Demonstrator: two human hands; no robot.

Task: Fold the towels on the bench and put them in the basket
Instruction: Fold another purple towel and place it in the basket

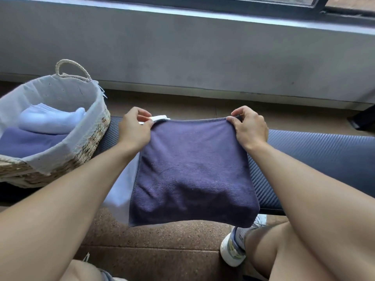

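The purple towel lay flat across the tabletop, its near edge drooping over the front toward the floor. It already looked doubled over, since the far edge read as two layers pinched together. And there were the hands: the left hand had its fingers curled onto the far left corner, the right hand pinched the far right corner, both holding cloth and nothing else. The fabric looked soft, light and limp, a plush microfibre sort by my reckoning; it would sag wherever it went unsupported, so the corners were the sensible places to take it, and any fold would want smoothing to stay put. No fragility there, little slip either.

Under it, a white towel peeked out along the left side, with a white tab showing just beside the left thumb. It was still unfolded, I would judge.

Off to the left stood the woven basket, cloth-lined, rope handle at the back. Inside it sat a pale blue folded towel resting on a darker purple one, with room left on top.
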